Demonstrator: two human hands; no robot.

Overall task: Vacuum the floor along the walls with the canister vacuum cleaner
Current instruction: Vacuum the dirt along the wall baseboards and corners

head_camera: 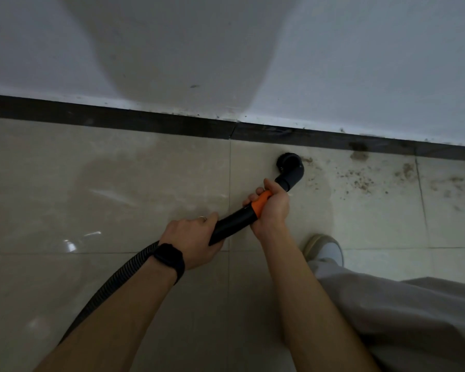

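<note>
Glossy beige floor tiles [105, 183] meet a dark skirting board [118, 122] under a white wall [360, 63]. The black vacuum wand with an orange collar [242, 218] ends in a bent round nozzle [289, 167] just near the skirting, beside brown dirt [360, 181] to the right. The right hand [270, 208] grips the collar and the left hand [195, 237] grips the near end by the ribbed hose [113, 285].

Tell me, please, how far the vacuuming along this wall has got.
Done: the tiles left of the nozzle look clean. In hand: left hand and right hand grip the wand, nozzle down beside the dark skirting. Left: brown dirt scattered to the nozzle's right.
</note>
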